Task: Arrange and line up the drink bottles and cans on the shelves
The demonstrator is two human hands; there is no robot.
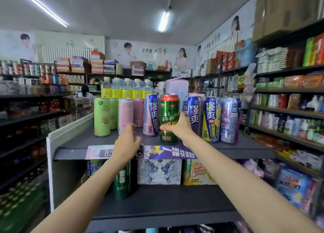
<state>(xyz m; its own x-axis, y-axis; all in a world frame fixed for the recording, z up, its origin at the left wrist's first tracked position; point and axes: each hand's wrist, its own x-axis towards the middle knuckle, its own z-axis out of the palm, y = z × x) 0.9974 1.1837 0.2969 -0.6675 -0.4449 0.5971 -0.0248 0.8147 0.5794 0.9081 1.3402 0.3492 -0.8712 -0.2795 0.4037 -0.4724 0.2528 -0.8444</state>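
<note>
Head view: right hand (177, 125) gripping green can (169, 113) near shelf (73, 141) front edge, left hand (127, 143) loosely spread, empty; advisable: seat upright, label outward, flush with blue can (150, 115).

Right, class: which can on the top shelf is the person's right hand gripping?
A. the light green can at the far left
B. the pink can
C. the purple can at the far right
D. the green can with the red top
D: the right hand wraps its fingers round the green can with the red top, standing between two blue cans.
</note>
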